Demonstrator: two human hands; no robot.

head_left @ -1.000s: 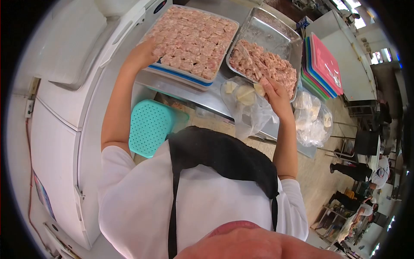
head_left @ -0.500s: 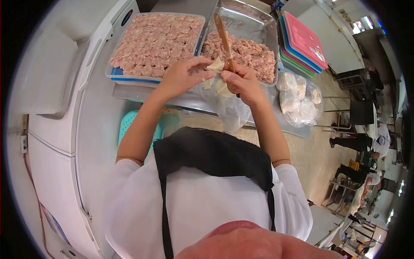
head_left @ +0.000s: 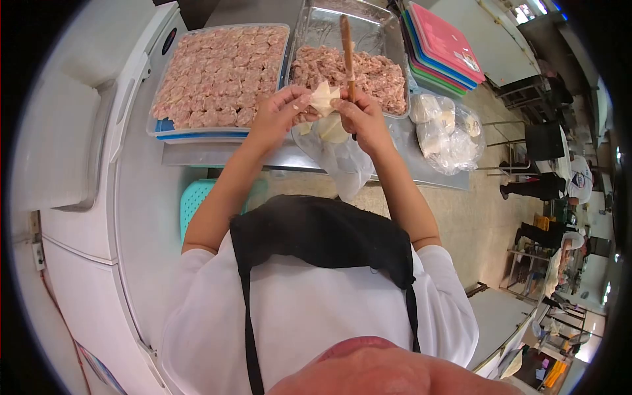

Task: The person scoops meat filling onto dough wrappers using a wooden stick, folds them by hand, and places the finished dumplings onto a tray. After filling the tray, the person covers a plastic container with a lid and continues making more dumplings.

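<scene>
A pale, thin dough wrapper (head_left: 324,99) with pointed corners is stretched between my two hands. My left hand (head_left: 280,117) pinches its left edge with thumb and fingers. My right hand (head_left: 366,124) pinches the right edge and also grips a long wooden stick (head_left: 347,49), which stands nearly upright, its dark lower end showing below the fingers. Just under the hands, more wrappers (head_left: 332,128) lie on a clear plastic bag (head_left: 345,164) hanging over the table edge. Behind the hands is a metal pan (head_left: 388,26) with ground meat filling (head_left: 378,76).
At the left, a plastic tray (head_left: 153,125) holds rows of meat-filled pieces (head_left: 217,72). A bag of wrapper stacks (head_left: 447,135) and stacked coloured lids (head_left: 444,39) are at the right. A turquoise basket (head_left: 194,204) sits below the metal table (head_left: 217,155). Other people work far right.
The wrapper between my hands now looks more spread out. My left hand has turned and pinches its edge. The whole view has shifted slightly, with the tray and pan further left.
</scene>
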